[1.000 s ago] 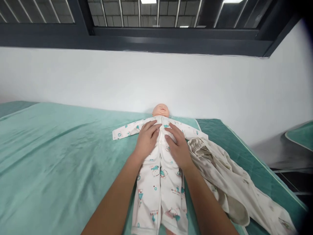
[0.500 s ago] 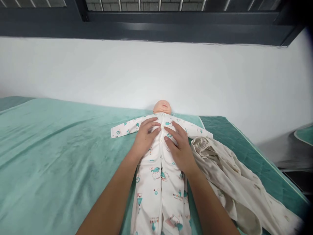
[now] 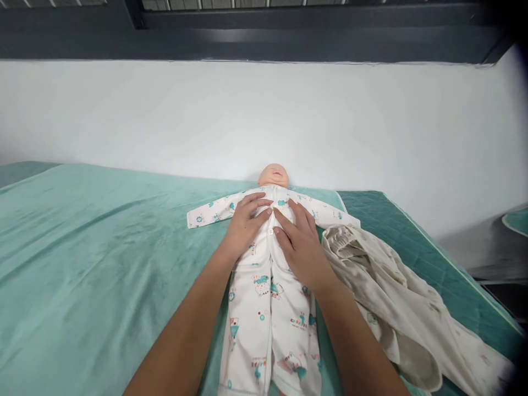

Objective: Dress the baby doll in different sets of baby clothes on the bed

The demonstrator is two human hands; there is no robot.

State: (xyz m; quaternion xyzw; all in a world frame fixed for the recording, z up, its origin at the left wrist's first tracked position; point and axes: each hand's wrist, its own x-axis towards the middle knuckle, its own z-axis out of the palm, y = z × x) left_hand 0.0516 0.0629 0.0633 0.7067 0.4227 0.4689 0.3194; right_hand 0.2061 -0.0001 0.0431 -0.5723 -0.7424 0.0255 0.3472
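Note:
A baby doll (image 3: 273,176) lies on its back, its head by the wall. It wears a white baby suit (image 3: 264,300) with a teal and pink print and buttons down the front, sleeves spread sideways. At the chest, my left hand (image 3: 247,220) has thumb and index tips close together on the edge of the front opening, by a button. My right hand (image 3: 303,242) lies on the other side of the opening. Its index tip touches near that button, while the thumb is apart from it, beside a lower button (image 3: 270,231).
A crumpled off-white garment (image 3: 383,291) lies right of the doll. Under everything is a light green blanket (image 3: 103,264), with a darker green quilted cover (image 3: 412,236) at the right. Behind stands a white wall (image 3: 206,115) below a dark window frame (image 3: 247,38).
My right index finger has moved in to the button by my left fingertips. The left hand has barely shifted, and the view has tilted slightly downward.

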